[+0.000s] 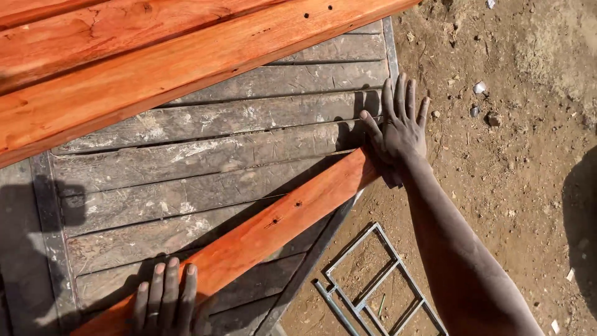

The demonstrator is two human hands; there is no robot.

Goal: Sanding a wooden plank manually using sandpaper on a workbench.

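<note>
Pressing flat with open fingers, left hand [165,298] and right hand [401,127] leave the reddish plank [267,227] unclamped; it may slide off the slatted table [205,155].

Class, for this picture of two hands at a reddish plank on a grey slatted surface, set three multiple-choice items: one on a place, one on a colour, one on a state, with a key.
1. Where does the metal frame lie?
A. on the dirt ground, beside the slatted surface
B. on top of the plank
C. in the right hand

2. What colour is the plank under the hands?
A. blue
B. orange-red
C. white

3. How is the right hand set at the plank's far end?
A. closed in a fist
B. holding a hammer
C. open, fingers spread

Key: 1 A, the frame rests on bare earth right of the grey slatted surface. 2 B, its wood is orange-red like the wider boards above. 3 C, all fingers are splayed flat; the left hand also lies open on the near end.
</note>
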